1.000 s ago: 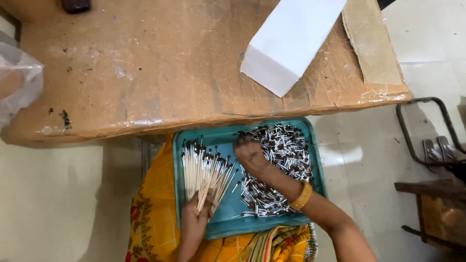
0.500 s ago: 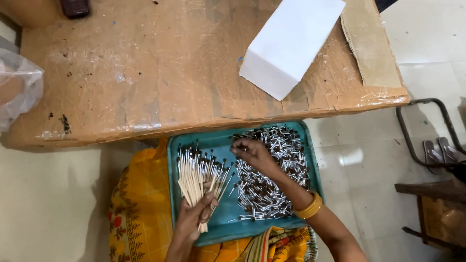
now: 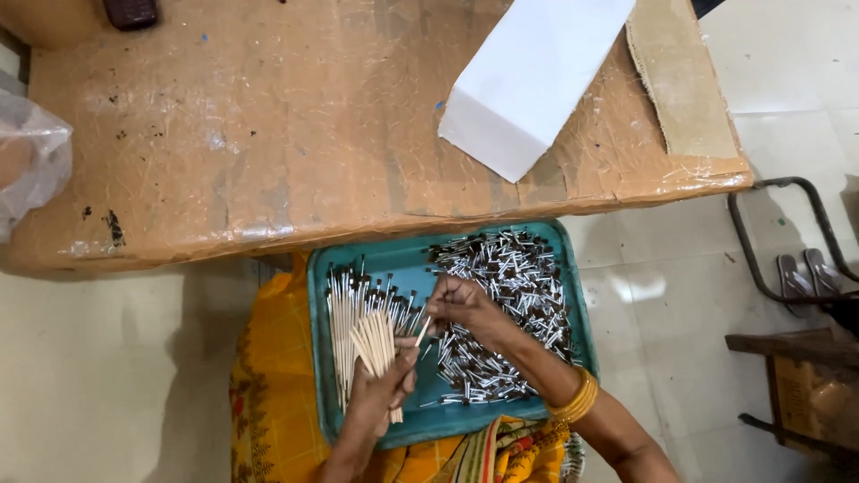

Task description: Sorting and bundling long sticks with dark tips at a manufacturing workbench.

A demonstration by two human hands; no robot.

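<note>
A teal tray [image 3: 404,262] rests on my lap below the table edge. My left hand [image 3: 380,389] grips a fanned bundle of thin pale sticks with dark tips [image 3: 358,326] over the tray's left half. My right hand [image 3: 461,304] is at the tray's middle, fingers pinched on a single stick beside the bundle. A loose heap of dark-tipped sticks [image 3: 510,309] fills the tray's right half, partly under my right forearm, which wears yellow bangles [image 3: 577,398].
A worn brown table [image 3: 268,134] covered in film spans the top, with a white paper sheet [image 3: 532,80], a cardboard strip [image 3: 676,80] and a clear plastic bag [image 3: 31,161]. Tiled floor, sandals [image 3: 805,273] and a wooden stool [image 3: 805,376] lie right.
My right hand has moved left from the loose heap toward the bundle, now pinching one stick. My left hand keeps holding the fanned bundle.
</note>
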